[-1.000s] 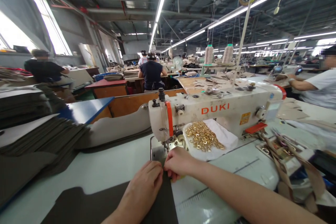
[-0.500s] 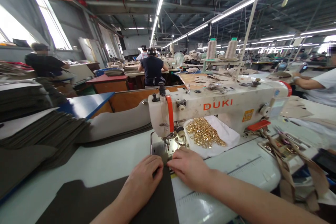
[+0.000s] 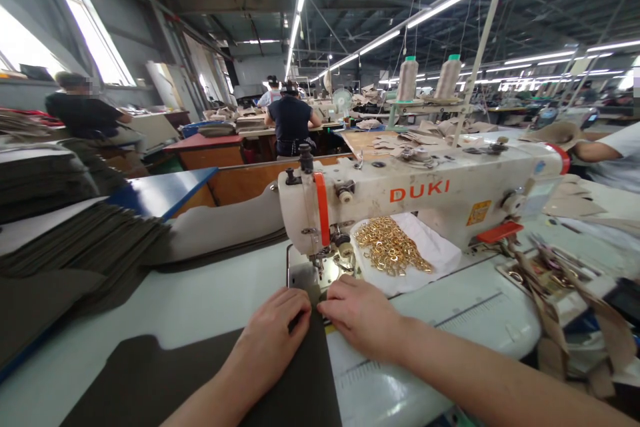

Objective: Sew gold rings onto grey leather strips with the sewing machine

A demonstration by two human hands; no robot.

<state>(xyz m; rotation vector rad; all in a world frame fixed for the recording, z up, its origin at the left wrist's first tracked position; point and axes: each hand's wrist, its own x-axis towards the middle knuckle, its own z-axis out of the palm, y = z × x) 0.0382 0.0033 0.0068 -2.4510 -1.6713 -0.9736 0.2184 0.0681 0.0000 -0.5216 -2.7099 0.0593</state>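
A dark grey-brown fabric piece (image 3: pixel 200 373) lies flat on the pale table, its far corner close to the needle area of a white sewing machine (image 3: pixel 370 195) marked DUKI. My left hand (image 3: pixel 280 327) is closed on the fabric near that corner, thumb and fingers pinched together. Beside it my right hand (image 3: pixel 357 313) is closed too, with its fingertips at the fabric's right edge; a small dark bit shows by them, too hidden to identify. The metal needle plate (image 3: pixel 303 277) is just beyond both hands.
Gold metal rings (image 3: pixel 393 245) are heaped on a white sheet (image 3: pixel 440 250) behind the machine's needle end. Stacked dark fabric (image 3: pixel 100 253) stands at the left. Beige straps (image 3: pixel 550 320) hang over a tray at the right. Several people sit farther off.
The view has shifted slightly. Both hands remain by the needle area, with the fabric in nearly the same place. At the far right, a person's arm and a beige piece have moved.
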